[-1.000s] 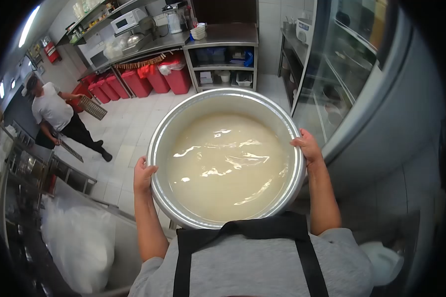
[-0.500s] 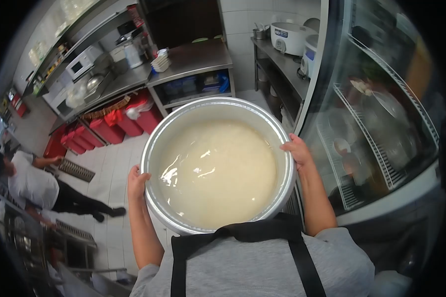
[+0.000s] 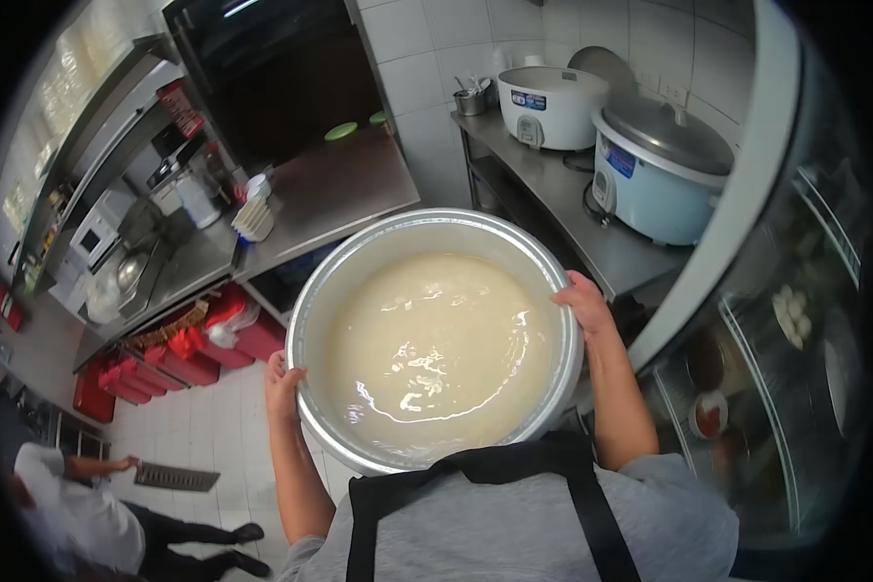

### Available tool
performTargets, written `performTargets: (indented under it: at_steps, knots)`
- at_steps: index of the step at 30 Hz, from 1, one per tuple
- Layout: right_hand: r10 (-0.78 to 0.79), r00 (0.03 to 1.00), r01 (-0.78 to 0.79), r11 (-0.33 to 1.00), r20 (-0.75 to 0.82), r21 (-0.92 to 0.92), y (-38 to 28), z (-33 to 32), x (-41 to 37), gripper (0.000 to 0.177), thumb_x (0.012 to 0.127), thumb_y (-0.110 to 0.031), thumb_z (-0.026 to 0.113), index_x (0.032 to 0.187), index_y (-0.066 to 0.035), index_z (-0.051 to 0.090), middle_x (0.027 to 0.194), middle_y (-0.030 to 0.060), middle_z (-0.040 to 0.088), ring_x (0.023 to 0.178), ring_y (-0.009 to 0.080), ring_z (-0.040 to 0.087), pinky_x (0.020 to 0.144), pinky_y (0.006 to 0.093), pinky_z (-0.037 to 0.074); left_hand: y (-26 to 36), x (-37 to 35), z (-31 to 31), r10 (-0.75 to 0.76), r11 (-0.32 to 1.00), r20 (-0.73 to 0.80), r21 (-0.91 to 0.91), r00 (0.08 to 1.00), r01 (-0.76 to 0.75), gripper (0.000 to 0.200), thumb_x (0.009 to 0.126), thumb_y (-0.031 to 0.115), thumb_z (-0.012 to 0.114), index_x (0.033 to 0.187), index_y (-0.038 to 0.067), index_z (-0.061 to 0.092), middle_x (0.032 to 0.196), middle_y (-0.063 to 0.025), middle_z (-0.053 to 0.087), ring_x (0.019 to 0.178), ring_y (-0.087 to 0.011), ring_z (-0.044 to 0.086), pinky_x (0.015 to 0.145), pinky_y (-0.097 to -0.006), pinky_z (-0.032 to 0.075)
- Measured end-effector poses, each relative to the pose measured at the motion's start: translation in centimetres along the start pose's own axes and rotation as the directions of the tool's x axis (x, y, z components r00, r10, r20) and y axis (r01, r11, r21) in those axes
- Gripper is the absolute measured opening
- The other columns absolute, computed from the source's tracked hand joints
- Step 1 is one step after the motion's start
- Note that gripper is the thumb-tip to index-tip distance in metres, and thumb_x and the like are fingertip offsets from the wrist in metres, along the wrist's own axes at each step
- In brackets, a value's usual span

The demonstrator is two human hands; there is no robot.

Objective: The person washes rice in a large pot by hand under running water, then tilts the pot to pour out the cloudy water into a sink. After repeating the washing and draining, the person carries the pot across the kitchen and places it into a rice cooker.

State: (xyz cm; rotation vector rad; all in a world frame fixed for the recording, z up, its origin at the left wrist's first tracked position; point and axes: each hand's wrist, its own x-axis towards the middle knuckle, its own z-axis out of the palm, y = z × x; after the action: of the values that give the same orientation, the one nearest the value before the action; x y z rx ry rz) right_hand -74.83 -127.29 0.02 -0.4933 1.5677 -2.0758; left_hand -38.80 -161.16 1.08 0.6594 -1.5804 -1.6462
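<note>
A large round metal rice cooker pot (image 3: 435, 237) is held in front of my body, level and seen from above. Pale, cloudy liquid (image 3: 441, 359) lies in it, with ripples and bright glints on its surface; whatever is under the surface cannot be made out. My left hand (image 3: 282, 390) grips the rim on the left, thumb on top and fingers curled beneath the outside. On the opposite side, my right hand (image 3: 584, 305) is closed round the rim in the same way, its fingers partly hidden.
Ahead on the right, a metal shelf (image 3: 543, 179) carries an open white rice cooker (image 3: 550, 105) and a lidded blue one (image 3: 660, 175). A glass-door fridge (image 3: 747, 388) stands close at right. A steel counter (image 3: 330, 194) is ahead. At lower left another person (image 3: 87, 504) holds a slotted metal panel (image 3: 177, 477).
My view has turned right and come closer to the rice cookers, with the pot still in both hands. The liquid's ripples have shifted. The other person now appears lower in view.
</note>
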Motion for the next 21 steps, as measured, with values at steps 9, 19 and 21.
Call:
performTargets:
  at_steps: [9, 19, 21]
  knots:
    - [-0.097, 0.974, 0.116, 0.990, -0.205, 0.084, -2.2, -2.3, 21.5, 0.038, 0.065, -0.003, 0.059, 0.102, 0.003, 0.054, 0.086, 0.0095, 0.061, 0.075, 0.0185, 0.060, 0.071, 0.0278, 0.047, -5.4, 32.4, 11.1, 0.041, 0.999, 0.168, -0.016, 0.985, -0.039, 0.022, 0.068, 0.008, 0.057, 0.089, 0.002, 0.055, 0.078, -0.0026, 0.058, 0.068, -0.0092, 0.053, 0.065, -0.0215, 0.041]
    - [-0.413, 0.874, 0.484, 0.791, -0.256, 0.375, -18.5, -6.9, 37.2, 0.029, 0.079, -0.010, 0.057, 0.104, 0.004, 0.055, 0.093, 0.0112, 0.062, 0.081, 0.0190, 0.061, 0.077, 0.0295, 0.050, 7.7, 59.2, 32.6, 0.147, 0.958, 0.577, -0.285, 0.804, 0.030, 0.020, 0.075, 0.008, 0.049, 0.091, 0.000, 0.058, 0.081, -0.0078, 0.063, 0.069, -0.0160, 0.061, 0.064, -0.0266, 0.050]
    - [-0.514, 0.838, 0.541, 0.735, -0.185, 0.408, -22.4, -6.1, 40.0, 0.021, 0.080, -0.011, 0.056, 0.096, 0.003, 0.058, 0.085, 0.0102, 0.063, 0.075, 0.0193, 0.062, 0.074, 0.0296, 0.051, 9.2, 63.6, 37.0, 0.187, 0.924, 0.585, -0.377, 0.789, 0.061, 0.017, 0.078, 0.009, 0.049, 0.090, 0.001, 0.058, 0.080, -0.0086, 0.063, 0.068, -0.0180, 0.062, 0.063, -0.0287, 0.051]
